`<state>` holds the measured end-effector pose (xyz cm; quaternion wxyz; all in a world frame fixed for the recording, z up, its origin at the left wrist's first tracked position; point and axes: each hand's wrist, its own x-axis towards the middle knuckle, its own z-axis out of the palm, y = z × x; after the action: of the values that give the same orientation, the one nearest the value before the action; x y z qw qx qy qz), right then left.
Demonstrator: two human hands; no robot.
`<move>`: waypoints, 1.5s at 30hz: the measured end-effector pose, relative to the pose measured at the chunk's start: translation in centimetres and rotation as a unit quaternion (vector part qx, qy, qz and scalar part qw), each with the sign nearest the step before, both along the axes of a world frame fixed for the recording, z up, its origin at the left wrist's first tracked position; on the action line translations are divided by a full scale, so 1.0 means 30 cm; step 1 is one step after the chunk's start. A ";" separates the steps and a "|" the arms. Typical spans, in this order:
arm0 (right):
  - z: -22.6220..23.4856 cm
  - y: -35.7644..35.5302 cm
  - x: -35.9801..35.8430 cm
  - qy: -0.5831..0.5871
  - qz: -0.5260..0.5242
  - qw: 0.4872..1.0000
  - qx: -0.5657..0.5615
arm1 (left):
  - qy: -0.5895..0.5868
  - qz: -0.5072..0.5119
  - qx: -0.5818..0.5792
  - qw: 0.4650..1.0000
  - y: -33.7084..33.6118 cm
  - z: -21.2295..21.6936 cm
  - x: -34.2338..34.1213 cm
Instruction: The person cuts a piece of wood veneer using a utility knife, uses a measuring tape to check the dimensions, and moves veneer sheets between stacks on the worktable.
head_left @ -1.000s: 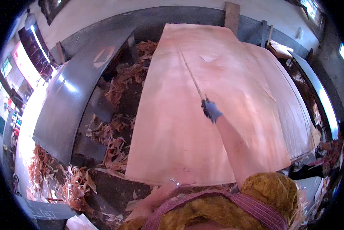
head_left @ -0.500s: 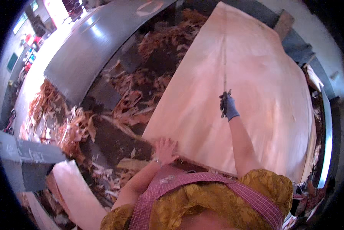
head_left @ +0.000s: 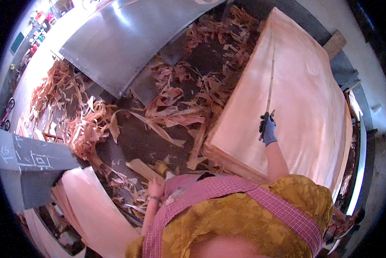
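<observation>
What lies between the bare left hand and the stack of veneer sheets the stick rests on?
In the head view, torn veneer scraps on dark floor lie between the left hand and the veneer stack.

Mustard-yellow garment, pink checked strap, blue glove on right hand [head_left: 268, 130], perhaps a bracelet.

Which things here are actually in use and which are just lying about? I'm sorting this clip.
In use:
- right hand, gloved, gripping the long thin stick
- stack of veneer sheets under the stick

Lying about:
- veneer scraps
- grey metal panel
- left hand, empty
</observation>
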<state>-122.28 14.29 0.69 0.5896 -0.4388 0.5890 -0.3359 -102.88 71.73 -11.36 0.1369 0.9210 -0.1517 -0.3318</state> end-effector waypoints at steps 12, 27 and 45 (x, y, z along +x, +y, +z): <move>0.055 0.640 1.374 -0.136 0.026 0.990 0.034 | 0.097 0.192 -0.044 0.976 0.906 0.003 0.979; -0.095 1.162 3.193 -0.236 0.231 0.926 0.181 | 0.017 0.274 -0.097 0.957 1.295 0.079 2.265; -0.061 1.540 4.738 -0.244 0.146 0.951 0.124 | 0.073 0.429 -0.090 0.896 1.946 0.019 3.642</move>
<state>19.85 60.48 -1.13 0.8078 -0.3481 0.3940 -0.2667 6.38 130.12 -10.80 0.3591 0.8536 0.2395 -0.2918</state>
